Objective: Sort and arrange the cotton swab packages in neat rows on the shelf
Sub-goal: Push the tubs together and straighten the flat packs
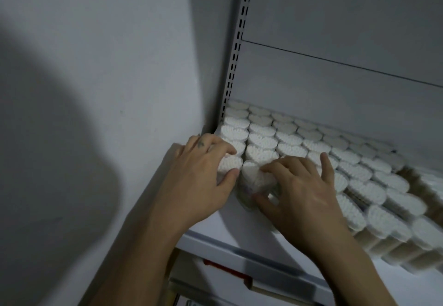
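Mid-frame, the left hand [201, 176] grips an upright package [230, 163], the right hand [299, 193] a tilted package [254, 176]; neat rows [311, 152] fill most of the shelf [239, 231], its lower-left strip apparently still to fill

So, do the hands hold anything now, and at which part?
Yes. The left hand grips one white heart-shaped cotton swab package around its upper sides; the right hand grips the neighbouring package likewise.
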Demonstrator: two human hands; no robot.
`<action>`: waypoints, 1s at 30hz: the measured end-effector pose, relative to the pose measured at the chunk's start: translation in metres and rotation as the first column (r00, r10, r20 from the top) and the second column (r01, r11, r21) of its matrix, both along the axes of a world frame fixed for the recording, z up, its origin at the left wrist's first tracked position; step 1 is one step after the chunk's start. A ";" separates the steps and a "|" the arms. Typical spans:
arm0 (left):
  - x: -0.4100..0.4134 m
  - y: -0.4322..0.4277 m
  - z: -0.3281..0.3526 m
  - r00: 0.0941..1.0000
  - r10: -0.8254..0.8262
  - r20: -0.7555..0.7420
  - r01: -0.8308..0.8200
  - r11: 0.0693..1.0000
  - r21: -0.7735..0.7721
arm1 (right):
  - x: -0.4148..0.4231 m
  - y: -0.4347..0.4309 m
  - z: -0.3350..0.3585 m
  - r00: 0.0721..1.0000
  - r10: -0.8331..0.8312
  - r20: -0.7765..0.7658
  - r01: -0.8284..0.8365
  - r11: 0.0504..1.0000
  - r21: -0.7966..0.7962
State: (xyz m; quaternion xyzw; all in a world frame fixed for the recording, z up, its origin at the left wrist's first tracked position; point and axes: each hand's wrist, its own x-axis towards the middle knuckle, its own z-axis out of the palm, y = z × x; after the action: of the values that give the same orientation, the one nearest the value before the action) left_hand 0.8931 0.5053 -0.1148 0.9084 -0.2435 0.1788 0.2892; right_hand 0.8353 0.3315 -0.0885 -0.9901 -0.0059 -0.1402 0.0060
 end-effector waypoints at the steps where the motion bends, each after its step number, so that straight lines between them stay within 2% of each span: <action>1: -0.001 -0.002 0.000 1.000 -0.010 0.020 0.010 1.000 -0.002 | -0.002 -0.004 0.003 1.000 0.003 -0.001 -0.003 1.000 0.021; 5: -0.009 -0.015 0.004 0.994 -0.063 0.086 0.064 0.998 -0.004 | -0.017 -0.030 0.019 1.000 0.009 0.030 -0.013 0.992 0.125; 8: -0.018 -0.032 0.007 0.982 -0.141 0.122 0.139 0.990 0.027 | -0.028 -0.050 0.028 1.000 -0.008 0.026 0.004 0.991 0.137; 11: -0.026 -0.054 0.011 0.968 -0.203 0.148 0.184 0.974 0.135 | -0.036 -0.062 0.028 0.998 -0.055 0.042 0.049 0.989 0.141; 15: -0.029 -0.077 0.012 0.966 -0.238 0.097 0.192 0.919 0.345 | -0.044 -0.069 0.019 0.997 -0.064 0.051 0.056 0.989 0.140; 19: -0.025 -0.086 0.007 0.962 -0.234 0.142 0.163 0.907 0.389 | -0.048 -0.073 0.011 0.997 -0.043 0.066 0.031 0.986 0.166; 21: -0.024 -0.086 0.006 0.950 -0.263 0.168 0.197 0.923 0.331 | -0.049 -0.077 0.010 0.995 -0.023 0.096 0.004 0.981 0.193; 24: -0.022 -0.079 0.015 0.945 -0.265 0.191 0.241 0.960 0.140 | -0.047 -0.084 0.011 0.983 0.028 0.182 -0.082 0.953 0.292; 28: -0.014 -0.068 0.036 0.964 -0.264 0.010 0.264 0.960 -0.094 | -0.044 -0.093 0.024 0.956 0.034 0.290 -0.167 0.878 0.448; 30: -0.009 -0.064 0.047 0.936 -0.348 -0.049 0.322 0.905 -0.278 | -0.039 -0.095 0.030 0.946 0.033 0.323 -0.224 0.784 0.579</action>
State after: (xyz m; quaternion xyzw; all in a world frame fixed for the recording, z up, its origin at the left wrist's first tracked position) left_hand 0.8842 0.4411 -0.0678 0.8135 -0.3554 0.1131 0.4462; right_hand 0.7966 0.2367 -0.0586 -0.9001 -0.0295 -0.2800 0.3326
